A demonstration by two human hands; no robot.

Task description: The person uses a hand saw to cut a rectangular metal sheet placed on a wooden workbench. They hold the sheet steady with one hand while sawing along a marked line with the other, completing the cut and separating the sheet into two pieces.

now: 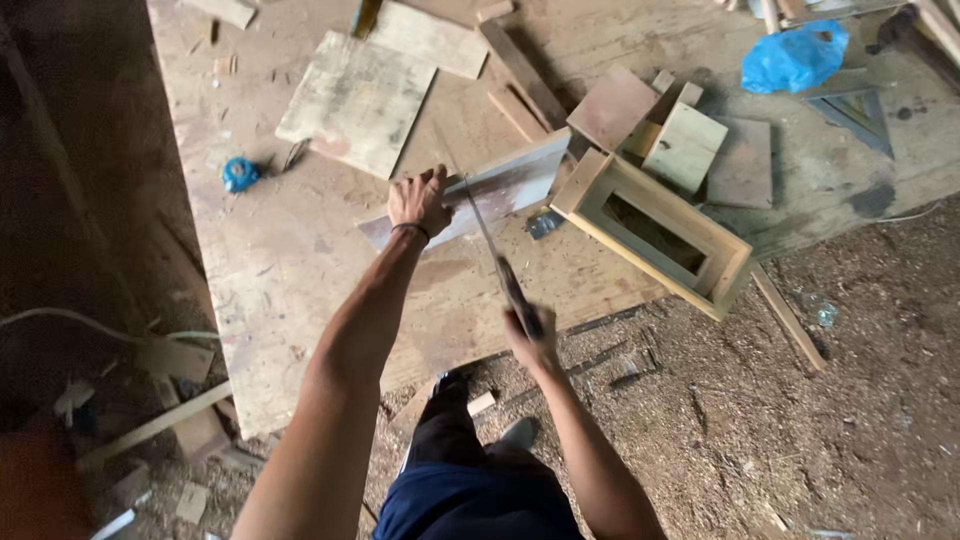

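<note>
The left hand (pixel 418 203) lies palm-down on a grey board (pixel 470 200), fingers spread and pressing flat, nothing enclosed in it. A dark band sits at its wrist. The board rests on the desk (pixel 280 260), a large worn plywood sheet, and extends from under this hand out to its right.

The right hand (pixel 530 340) is closed around the dark handle of a handsaw (pixel 490 240). The blade runs from this hand forward to the board and meets it just beside the left hand's thumb side.

Immediately right of the blade tip stands an open rectangular wooden frame (pixel 655 235), near the board's far end; whether the two touch cannot be determined. Beyond the frame lie several flat wood offcuts (pixel 685 145). Ahead of the left hand lies a pale square panel (pixel 355 100). To the left of the left hand sits a small blue roll (pixel 239 173). Far beyond the right hand lies a blue plastic bag (pixel 795 58). Below the right hand the floor (pixel 800 420) is covered in sawdust.
</note>
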